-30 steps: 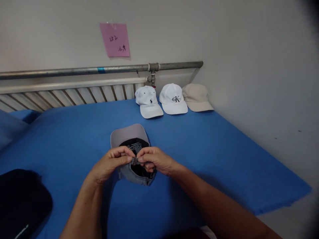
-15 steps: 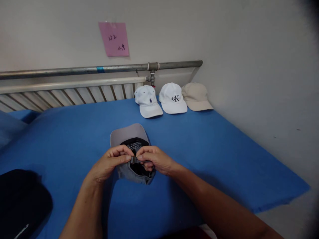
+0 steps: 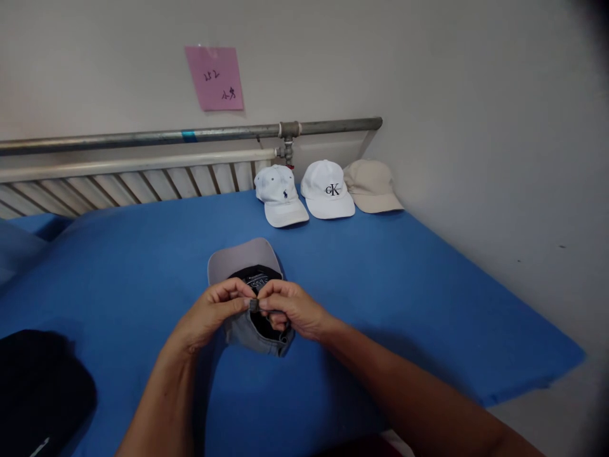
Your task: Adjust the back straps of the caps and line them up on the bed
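Observation:
A grey baseball cap lies upturned on the blue cloth, its brim pointing away and its dark inside with a label showing. Over its back opening, my left hand pinches one side of the adjuster strap between thumb and fingertips. Close against it on the right, my right hand pinches the strap's other part. The fingertips of both hands nearly meet and cover most of the strap, so whether its ends are joined cannot be seen.
Two white caps and a beige cap stand in a row at the back. A black cap lies at the left front. Behind the blue-covered surface are a radiator and a metal pipe.
My hands have drawn slightly closer together at the strap, and less of it shows between my fingers. The whole view has shifted a little; the caps stay in place.

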Available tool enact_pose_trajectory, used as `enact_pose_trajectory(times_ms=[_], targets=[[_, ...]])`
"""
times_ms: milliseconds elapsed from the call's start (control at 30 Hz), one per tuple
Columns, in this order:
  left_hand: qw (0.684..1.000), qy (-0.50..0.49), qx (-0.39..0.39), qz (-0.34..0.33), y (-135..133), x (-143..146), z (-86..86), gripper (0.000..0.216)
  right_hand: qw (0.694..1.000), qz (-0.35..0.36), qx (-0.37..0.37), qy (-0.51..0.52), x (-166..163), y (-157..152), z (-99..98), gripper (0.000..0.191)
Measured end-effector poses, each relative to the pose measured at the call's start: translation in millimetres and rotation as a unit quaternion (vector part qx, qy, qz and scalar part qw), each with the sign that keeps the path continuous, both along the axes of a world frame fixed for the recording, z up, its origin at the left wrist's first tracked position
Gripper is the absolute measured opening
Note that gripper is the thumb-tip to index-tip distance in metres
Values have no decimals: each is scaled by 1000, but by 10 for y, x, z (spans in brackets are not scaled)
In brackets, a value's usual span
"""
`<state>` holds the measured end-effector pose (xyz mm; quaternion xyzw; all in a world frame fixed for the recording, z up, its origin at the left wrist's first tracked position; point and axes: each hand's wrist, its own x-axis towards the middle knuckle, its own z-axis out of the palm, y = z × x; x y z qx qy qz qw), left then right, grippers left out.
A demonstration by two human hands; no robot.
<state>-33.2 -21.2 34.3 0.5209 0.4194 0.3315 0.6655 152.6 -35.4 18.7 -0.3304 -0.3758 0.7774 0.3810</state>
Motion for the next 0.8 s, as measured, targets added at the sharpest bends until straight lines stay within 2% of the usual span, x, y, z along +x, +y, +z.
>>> enact_pose_trajectory(times_ms=[233,333,433,533,633,800], targets=[[1000,-29,-3,4,11,4,-33,20,996,-30,84,7,-15,-7,-20,18],[1000,-29,8,7,4,12,-33,18,987,-36,152,-42,-10,-29,0,18],[1000,-18,11,9,0,7,-25,17,954,-79,256,-132,-19,-74,29,20],[1000,7,23,-13,-3,-20,-11,14,913,-122,338,-192,-30,-108,36,13],[998,22,42,-39,-14,-41,13,15,880,-130,389,-239,-27,-119,25,12],[998,30,36,-47,-36,-47,37,21,840,-142,459,-253,-22,-133,28,17]])
